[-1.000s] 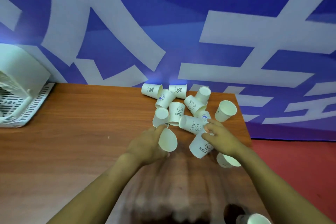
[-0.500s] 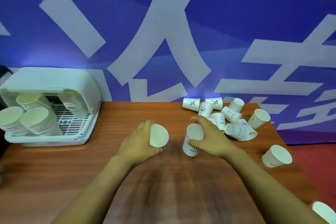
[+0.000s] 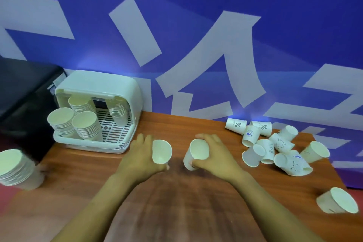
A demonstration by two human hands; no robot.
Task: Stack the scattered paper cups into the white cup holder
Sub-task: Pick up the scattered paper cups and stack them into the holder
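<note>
Behind the wooden table (image 3: 82, 175) hangs a blue banner with large white characters (image 3: 216, 61), and from the head view we look down over both our forearms.

Our left hand (image 3: 140, 158) grips one paper cup (image 3: 161, 151), mouth turned toward us. Our right hand (image 3: 215, 155) is curled round a second cup (image 3: 195, 154), its mouth also facing us. The two hands sit near each other above the middle of the table, apart, with the cups not touching.

At the far left corner stands the white cup holder (image 3: 98, 86), open at the front, with several nested stacks of cups (image 3: 86, 127) leaning in its slatted tray. Another stack (image 3: 16, 169) stands at the table's left edge, outside the holder. Toward the far right corner lies the loose pile of scattered cups (image 3: 269, 143), most on their sides; one stray cup (image 3: 338, 200) lies near the right edge.

We judge this as the carrying step: two cups in hand, between pile and holder. Next, we would likely nest one cup into the other, mouths aligned, then slide the pair onto a stack in the holder. Many cups remain, so the task looks partway done.
</note>
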